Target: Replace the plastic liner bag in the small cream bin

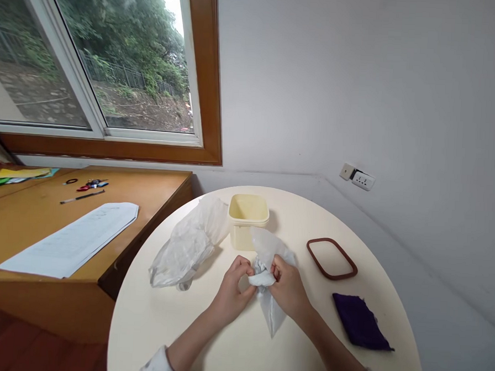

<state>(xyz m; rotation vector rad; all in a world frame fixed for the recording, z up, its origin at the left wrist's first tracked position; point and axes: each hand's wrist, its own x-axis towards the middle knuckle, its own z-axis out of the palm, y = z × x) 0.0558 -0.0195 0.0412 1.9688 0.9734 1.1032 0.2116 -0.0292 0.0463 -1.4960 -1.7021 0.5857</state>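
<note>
Between my two hands is a white plastic bag (271, 246), twisted into a knot-like bunch at its middle, with one end fanning up and a pointed end hanging toward me. My left hand (236, 287) pinches the bunched part from the left. From the right, my right hand (287, 284) grips the same bunch with curled fingers. Just behind the bag stands a pale yellow square bin (245, 238), its top uncovered. Left of the bin lies another crumpled, translucent plastic bag (186, 246).
A brown rounded frame (331, 277) and a folded dark purple cloth (360, 322) lie right on the round white table (161, 325). A wooden desk (118, 184) at left holds paper sheets (74, 237), a pen (82, 197) and scissors (92, 185). Wall sockets (363, 180) are behind.
</note>
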